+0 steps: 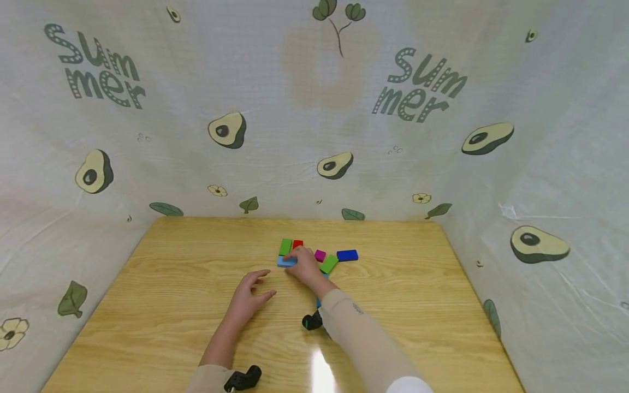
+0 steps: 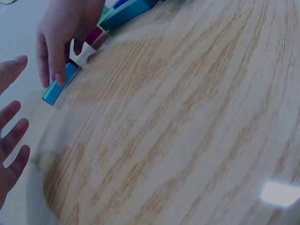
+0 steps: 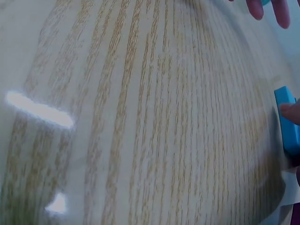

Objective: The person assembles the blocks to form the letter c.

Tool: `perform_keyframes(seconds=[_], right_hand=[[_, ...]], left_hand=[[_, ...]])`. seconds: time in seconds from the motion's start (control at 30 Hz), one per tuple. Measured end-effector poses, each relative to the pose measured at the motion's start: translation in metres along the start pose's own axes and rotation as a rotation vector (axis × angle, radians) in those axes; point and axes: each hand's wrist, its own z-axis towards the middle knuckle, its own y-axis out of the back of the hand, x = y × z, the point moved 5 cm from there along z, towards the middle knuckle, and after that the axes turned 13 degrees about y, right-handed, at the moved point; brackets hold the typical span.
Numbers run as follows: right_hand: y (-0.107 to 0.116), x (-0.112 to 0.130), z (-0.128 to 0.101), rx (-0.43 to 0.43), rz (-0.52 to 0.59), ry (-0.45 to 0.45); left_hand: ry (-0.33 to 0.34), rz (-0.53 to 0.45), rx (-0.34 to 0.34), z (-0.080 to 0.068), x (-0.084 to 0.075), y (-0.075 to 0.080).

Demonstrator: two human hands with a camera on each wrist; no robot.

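At the back middle of the table, my right hand (image 1: 307,266) holds a light blue block (image 1: 286,262) between thumb and fingers. In the left wrist view, this block (image 2: 61,84) lies flat on the tabletop under the right hand (image 2: 70,23). A fingertip touches the block (image 3: 287,126) in the right wrist view. Directly behind it are a green block (image 1: 285,246) and a red block (image 1: 297,243), the latter partly covered. My left hand (image 1: 247,300) hovers to the left with fingers spread, holding nothing.
Right of the right hand lie a magenta block (image 1: 320,255), another green block (image 1: 329,264) and a dark blue block (image 1: 347,255). The right forearm partly hides blue pieces (image 1: 318,302). Printed cloth (image 1: 314,109) encloses the wooden table (image 1: 187,262) at back and sides.
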Motion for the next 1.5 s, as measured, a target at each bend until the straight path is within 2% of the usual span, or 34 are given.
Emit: perform_keyframes(seconds=[0.47, 0.8, 1.1, 1.5], right_hand=[[0.011, -0.005, -0.009, 0.024, -0.05, 0.003], [0.023, -0.006, -0.017, 0.023, 0.024, -0.004], [0.034, -0.008, -0.029, -0.005, 0.042, -0.003], [0.052, -0.017, -0.056, -0.033, 0.094, -0.007]], left_hand=[[0.008, -0.012, 0.017, 0.0, -0.002, -0.008], [0.006, -0.022, 0.032, 0.0, -0.006, -0.013], [-0.017, -0.012, 0.048, -0.001, -0.014, -0.019], [-0.023, -0.037, 0.092, 0.0, -0.021, -0.037]])
